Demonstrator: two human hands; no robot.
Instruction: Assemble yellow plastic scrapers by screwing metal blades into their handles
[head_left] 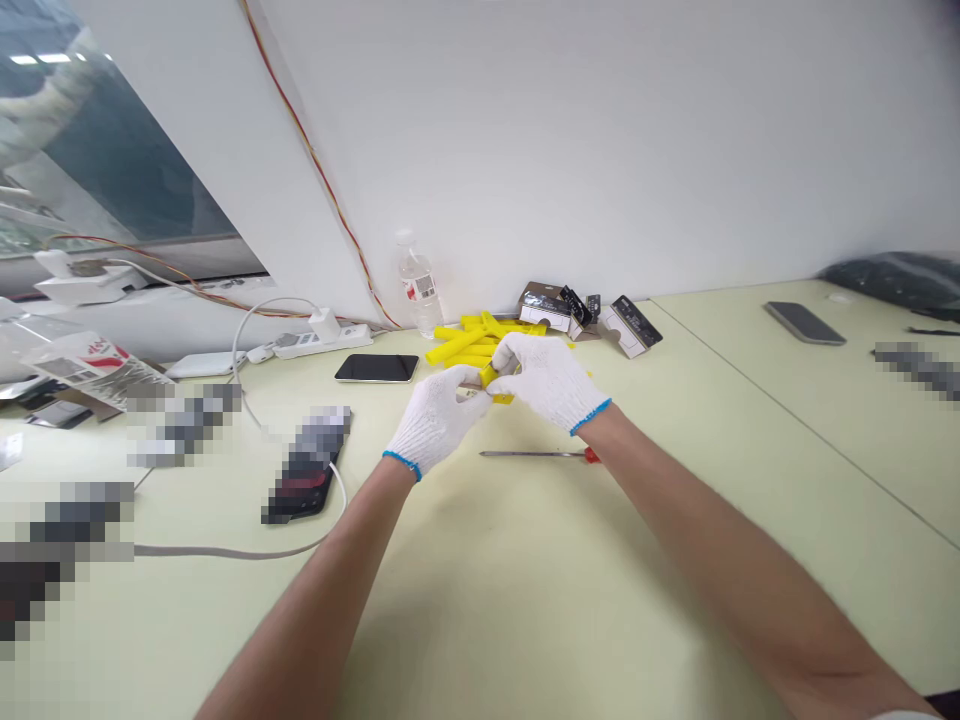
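Observation:
Both my hands wear white knit gloves with blue cuffs and meet over the table. Between the fingertips is a small yellow piece (487, 375), partly hidden by the gloves. My left hand (442, 415) is closed on its left side, and my right hand (541, 378) pinches it from the right. Just behind them lies a heap of yellow tubes or strips (457, 347). A screwdriver (529, 454) with a red handle lies on the table in front of my hands, its handle end partly covered by my right forearm.
Small black-and-white boxes (631, 327) lie right of the heap, against the wall. A clear bottle (418, 290) stands behind it. Phones (376, 368) lie on the left, with a white power strip (322, 340) and cables. Another phone (804, 323) rests far right, near a black bag (892, 280).

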